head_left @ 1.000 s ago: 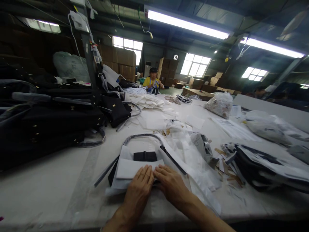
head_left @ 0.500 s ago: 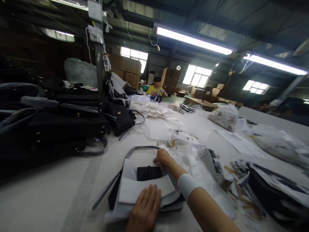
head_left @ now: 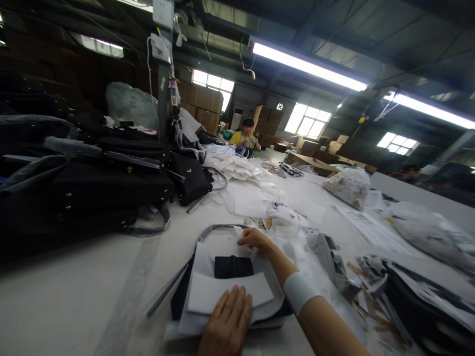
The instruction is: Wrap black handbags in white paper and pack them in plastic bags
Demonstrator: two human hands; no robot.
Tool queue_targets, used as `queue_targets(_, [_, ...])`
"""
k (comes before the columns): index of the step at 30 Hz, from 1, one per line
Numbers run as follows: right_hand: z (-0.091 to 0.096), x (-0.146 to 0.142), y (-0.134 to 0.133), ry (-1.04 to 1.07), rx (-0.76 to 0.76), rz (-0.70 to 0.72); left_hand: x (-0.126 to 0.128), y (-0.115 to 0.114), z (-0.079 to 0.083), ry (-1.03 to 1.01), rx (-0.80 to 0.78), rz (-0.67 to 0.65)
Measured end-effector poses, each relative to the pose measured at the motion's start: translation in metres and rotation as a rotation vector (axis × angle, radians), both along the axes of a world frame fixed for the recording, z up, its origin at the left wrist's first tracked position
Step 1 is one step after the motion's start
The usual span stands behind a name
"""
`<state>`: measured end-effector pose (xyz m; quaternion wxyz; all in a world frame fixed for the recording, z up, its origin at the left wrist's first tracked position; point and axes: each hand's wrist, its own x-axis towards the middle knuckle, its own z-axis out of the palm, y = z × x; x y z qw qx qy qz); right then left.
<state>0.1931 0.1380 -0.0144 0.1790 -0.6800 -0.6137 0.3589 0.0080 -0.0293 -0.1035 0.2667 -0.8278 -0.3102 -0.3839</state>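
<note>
A black handbag lies flat in front of me, mostly covered by white paper. Its handle, wrapped in clear film, arches beyond it. A black flap with a strap shows above a folded white sheet of padding. My left hand rests flat on that padding, fingers stretched out. Near the far right end of the handle, my right hand is closed in a pinch; what sits between its fingertips is too small to make out.
Black handbags are heaped on the left. A pile of white sheets lies farther back. On the right are thin white wrapping, a grey tape dispenser and another dark bag. A person in yellow sits across the table.
The view has shifted slightly, so most things appear a little farther right. My right hand stays pinched near the handle, and my left hand remains flat on the padding.
</note>
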Motion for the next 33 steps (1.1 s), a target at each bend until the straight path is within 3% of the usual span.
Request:
queue_targets(5, [0.029, 0.003, -0.028, 0.051, 0.128, 0.081, 0.011, -0.002, -0.014, -0.129, -0.052, -0.016])
queue_targets(8, [0.048, -0.001, -0.053, 0.024, 0.210, 0.129, 0.010, -0.005, -0.010, -0.120, -0.114, -0.019])
queue_targets(11, [0.055, -0.004, -0.090, -0.041, 0.275, 0.187, 0.008, -0.009, -0.003, -0.091, -0.178, -0.017])
queue_targets(16, [0.033, 0.006, -0.158, -0.292, 0.572, 0.416, 0.002, -0.013, 0.014, -0.118, -0.210, -0.030])
queue_targets(20, [0.011, 0.012, -0.193, -0.178, 0.822, 0.459, -0.007, -0.016, 0.035, -0.098, -0.244, -0.075])
queue_targets(25, [0.007, 0.004, -0.208, -0.184, 0.983, 0.436, -0.012, -0.017, 0.050, 0.033, -0.247, -0.092])
queue_targets(33, [0.002, -0.001, -0.217, -0.143, 1.114, 0.465, -0.011, -0.016, 0.047, 0.045, -0.252, -0.113])
